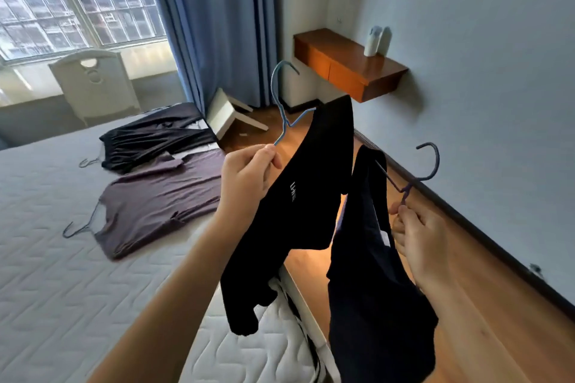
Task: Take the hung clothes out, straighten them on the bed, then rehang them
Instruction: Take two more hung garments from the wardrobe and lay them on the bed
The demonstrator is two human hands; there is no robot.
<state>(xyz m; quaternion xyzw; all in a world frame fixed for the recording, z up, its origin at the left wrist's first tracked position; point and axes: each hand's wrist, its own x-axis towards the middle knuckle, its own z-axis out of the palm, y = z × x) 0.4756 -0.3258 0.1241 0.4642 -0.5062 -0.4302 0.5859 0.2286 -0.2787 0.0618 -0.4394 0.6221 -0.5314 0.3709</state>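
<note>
Both forearms reach out over the bed (46, 274). At 9 o'clock on it lie a mauve shirt (155, 199) and dark garment (152, 137). Left hand (245, 177) pinches a blue hanger (281, 102) carrying a black shirt (289, 211); right hand (420, 239) pinches a purple hanger (426, 171) carrying a navy garment (373, 305).

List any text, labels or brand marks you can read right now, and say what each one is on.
Small pale print on the black garment held on the blue hanger in the left hand: too blurred to read.
A white tag inside the dark navy garment held by the right hand: no legible text.
Bottles on the wooden shelf: no readable labels.
</note>
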